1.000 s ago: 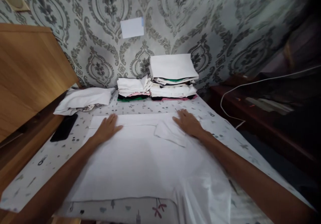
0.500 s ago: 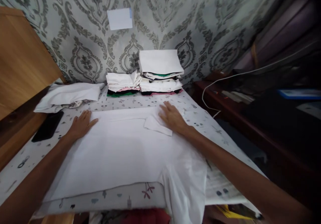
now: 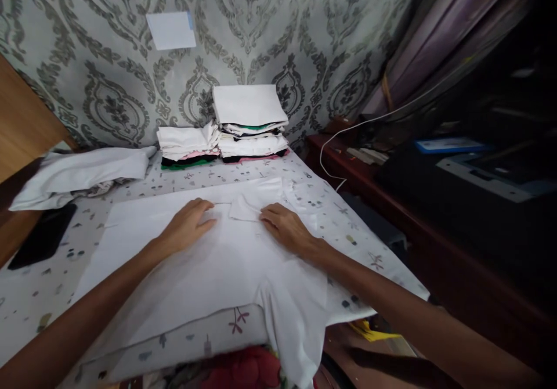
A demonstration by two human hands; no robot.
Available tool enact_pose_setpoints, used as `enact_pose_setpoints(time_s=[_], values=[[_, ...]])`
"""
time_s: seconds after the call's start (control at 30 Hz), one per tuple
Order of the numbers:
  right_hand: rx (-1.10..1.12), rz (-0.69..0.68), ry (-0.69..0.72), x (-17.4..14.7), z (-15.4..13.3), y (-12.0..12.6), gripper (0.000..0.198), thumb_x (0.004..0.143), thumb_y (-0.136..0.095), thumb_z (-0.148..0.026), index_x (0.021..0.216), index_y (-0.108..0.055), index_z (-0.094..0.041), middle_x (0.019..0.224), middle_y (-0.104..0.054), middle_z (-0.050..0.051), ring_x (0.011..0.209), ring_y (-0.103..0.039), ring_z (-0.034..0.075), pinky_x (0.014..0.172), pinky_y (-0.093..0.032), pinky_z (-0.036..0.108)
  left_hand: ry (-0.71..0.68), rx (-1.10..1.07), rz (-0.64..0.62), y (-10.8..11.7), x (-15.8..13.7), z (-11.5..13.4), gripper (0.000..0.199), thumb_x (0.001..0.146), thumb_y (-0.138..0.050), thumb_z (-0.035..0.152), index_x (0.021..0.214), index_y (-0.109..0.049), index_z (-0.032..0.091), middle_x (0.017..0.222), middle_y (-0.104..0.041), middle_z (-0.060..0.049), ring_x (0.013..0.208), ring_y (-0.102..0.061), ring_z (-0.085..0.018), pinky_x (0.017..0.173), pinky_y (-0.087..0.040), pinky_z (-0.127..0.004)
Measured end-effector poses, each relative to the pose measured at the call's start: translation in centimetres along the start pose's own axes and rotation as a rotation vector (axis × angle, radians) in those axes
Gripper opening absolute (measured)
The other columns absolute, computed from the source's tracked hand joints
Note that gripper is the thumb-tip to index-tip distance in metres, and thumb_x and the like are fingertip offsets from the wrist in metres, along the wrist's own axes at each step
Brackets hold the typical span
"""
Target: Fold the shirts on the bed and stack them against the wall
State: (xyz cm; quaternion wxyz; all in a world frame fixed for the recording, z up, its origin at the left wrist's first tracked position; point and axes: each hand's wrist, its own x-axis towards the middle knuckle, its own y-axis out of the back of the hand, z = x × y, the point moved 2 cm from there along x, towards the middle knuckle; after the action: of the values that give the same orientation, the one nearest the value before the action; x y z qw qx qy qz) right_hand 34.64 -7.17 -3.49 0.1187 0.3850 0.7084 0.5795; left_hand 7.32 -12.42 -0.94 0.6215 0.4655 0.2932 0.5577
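A white T-shirt (image 3: 191, 281) lies spread on the patterned sheet, its far side folded over with one short sleeve lying on top. Its near right part droops over the front edge. My left hand (image 3: 189, 224) is over the middle of the shirt, fingers slightly curved and thumb apart, holding nothing. At the folded sleeve, my right hand (image 3: 285, 226) rests with fingertips on the cloth; the fingers are bent but not closed round it.
Two stacks of folded clothes, a lower one (image 3: 189, 142) and a taller one (image 3: 251, 107), stand by the wall. Loose white cloth (image 3: 96, 171) and a black phone (image 3: 43, 235) lie left. A dark red table (image 3: 319, 151) with a white cable flanks the right.
My left hand has moved right from the shirt's left edge to its middle. My right hand has drawn nearer along the sleeve. The view has turned right.
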Motion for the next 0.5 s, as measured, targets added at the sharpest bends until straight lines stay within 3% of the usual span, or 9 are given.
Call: enact_pose_setpoints(time_s=[0.1, 0.23, 0.37, 0.5], values=[[0.042, 0.026, -0.009, -0.2, -0.2, 0.4, 0.023, 0.096, -0.043, -0.016, 0.089, -0.065, -0.018, 0.095, -0.068, 0.01, 0.092, -0.06, 0.023, 0.079, -0.05, 0.035, -0.098, -0.016, -0.003, -1.7, 1.7, 2.2, 0.037, 0.092, -0.05, 0.041, 0.122, -0.058, 0.02, 0.12, -0.06, -0.011, 0.113, -0.055, -0.028, 0.095, -0.048, -0.044], [0.116, 0.022, 0.021, -0.6, -0.4, 1.3, 0.019, 0.094, -0.048, -0.019, 0.086, -0.065, -0.019, 0.091, -0.068, 0.008, 0.087, -0.06, 0.021, 0.078, -0.048, 0.033, -0.212, -0.001, 0.015, -3.1, 3.1, 3.1, 0.04, 0.096, -0.047, 0.043, 0.126, -0.056, 0.019, 0.135, -0.053, -0.014, 0.126, -0.049, -0.029, 0.105, -0.043, -0.047], [0.214, 0.065, -0.174, -0.1, 0.9, 2.6, 0.023, 0.097, -0.045, -0.027, 0.092, -0.067, -0.021, 0.078, -0.068, 0.001, 0.07, -0.06, 0.017, 0.068, -0.044, 0.029, -0.227, -0.007, -0.019, -3.7, 4.3, 3.6, 0.045, 0.098, -0.043, 0.047, 0.135, -0.05, 0.021, 0.149, -0.045, -0.012, 0.138, -0.04, -0.028, 0.113, -0.037, -0.045], [0.218, 0.113, -0.294, 1.5, 3.3, 3.0, 0.023, 0.095, -0.048, -0.026, 0.097, -0.069, -0.02, 0.078, -0.069, 0.002, 0.071, -0.061, 0.018, 0.068, -0.044, 0.029, -0.306, 0.064, -0.064, -4.2, 5.1, 5.2, 0.035, 0.097, -0.047, 0.038, 0.125, -0.056, 0.018, 0.13, -0.058, -0.012, 0.121, -0.051, -0.028, 0.101, -0.043, -0.042]])
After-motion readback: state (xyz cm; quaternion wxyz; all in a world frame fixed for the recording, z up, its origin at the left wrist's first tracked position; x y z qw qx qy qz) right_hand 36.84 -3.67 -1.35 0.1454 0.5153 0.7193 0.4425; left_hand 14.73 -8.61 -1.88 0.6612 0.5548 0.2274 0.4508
